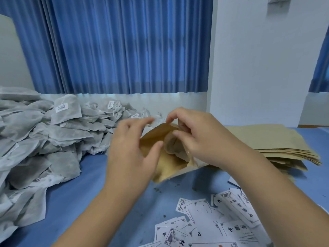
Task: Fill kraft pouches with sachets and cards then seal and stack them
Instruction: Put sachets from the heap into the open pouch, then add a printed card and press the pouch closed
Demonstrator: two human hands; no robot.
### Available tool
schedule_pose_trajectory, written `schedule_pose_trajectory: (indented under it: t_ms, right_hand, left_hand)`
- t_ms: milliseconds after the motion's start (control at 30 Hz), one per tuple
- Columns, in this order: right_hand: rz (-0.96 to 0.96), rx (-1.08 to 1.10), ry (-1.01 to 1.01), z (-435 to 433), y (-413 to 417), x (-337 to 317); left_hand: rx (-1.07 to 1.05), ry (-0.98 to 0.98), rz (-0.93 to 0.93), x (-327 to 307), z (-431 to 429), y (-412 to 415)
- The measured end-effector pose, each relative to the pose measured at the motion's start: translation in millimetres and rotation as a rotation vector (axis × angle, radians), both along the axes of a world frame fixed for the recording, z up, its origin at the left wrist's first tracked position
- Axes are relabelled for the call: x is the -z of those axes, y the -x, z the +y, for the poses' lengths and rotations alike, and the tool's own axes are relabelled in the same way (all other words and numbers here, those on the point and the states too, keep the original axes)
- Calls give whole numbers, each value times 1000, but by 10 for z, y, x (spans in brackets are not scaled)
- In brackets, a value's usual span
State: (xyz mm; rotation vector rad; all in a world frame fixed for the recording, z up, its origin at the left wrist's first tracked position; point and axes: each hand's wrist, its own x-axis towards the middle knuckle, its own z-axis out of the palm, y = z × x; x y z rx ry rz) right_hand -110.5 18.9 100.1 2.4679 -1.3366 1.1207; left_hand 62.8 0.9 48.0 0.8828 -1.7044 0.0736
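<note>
A kraft pouch (pixel 169 164) is held above the blue table at centre, its mouth spread open towards me. My left hand (pixel 130 152) grips its left side, thumb on the front panel. My right hand (pixel 199 136) pinches the pouch's upper rim, and a grey sachet (pixel 171 146) shows inside the mouth. A large heap of grey sachets (pixel 44 139) with white labels lies at the left. White printed cards (pixel 213 221) are scattered at the lower right.
A stack of flat kraft pouches (pixel 277 141) lies at the right, behind my right forearm. The blue table surface (pixel 92 193) shows between the sachet heap and the cards. Blue curtains and a white wall stand behind.
</note>
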Motion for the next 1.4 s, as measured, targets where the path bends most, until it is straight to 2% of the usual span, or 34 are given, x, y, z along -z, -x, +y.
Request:
schedule_pose_trajectory:
  t_ms: [100,200,267,333,400,500,567,633,833,933,1067,1133,1200,1400]
  right_hand:
    - [109,12,56,63,-115,-25]
    - [140,21,273,106,-151,31]
    - [154,94,433,94,-160,143]
    - [173,177,491,48,-158,280]
    - [157,269,439,3,-97,393]
    - [54,372,162,19,34,513]
    - [-38,363,10,109,125,608]
    - [-106,371,-51,244,170,721]
    - [-174,507,-345,630,152,1130]
    - [-42,601,-377,760,124,1245]
    - [254,616,-375,823,66,1265]
    - [234,597,-389,812,41,1277]
    - [134,570,-383,808,27,1290]
    - [-14,464,-245,824,24,1253]
  left_hand:
    - [-74,-220,29,31,-83,-114]
    - [-100,-383,9,182,-112,-240]
    - [-180,-414,-51,266,-90,-323]
    - [-249,-375,-100,283,-81,-352]
    - [-246,-328,-117,296,-79,-334]
    - [-172,-350,-146,411,-85,-287]
    - [-67,-389,-85,493,-105,-261]
    - [14,-441,4,519,-119,-234]
    - [44,-496,89,559,-129,-201]
    - [79,-538,181,579,-121,-177]
    - [109,-567,190,586,-106,-149]
    - [111,-577,197,592,-105,-142]
    - [108,-578,199,582,-87,-134]
    - [114,-605,258,558,-50,-117]
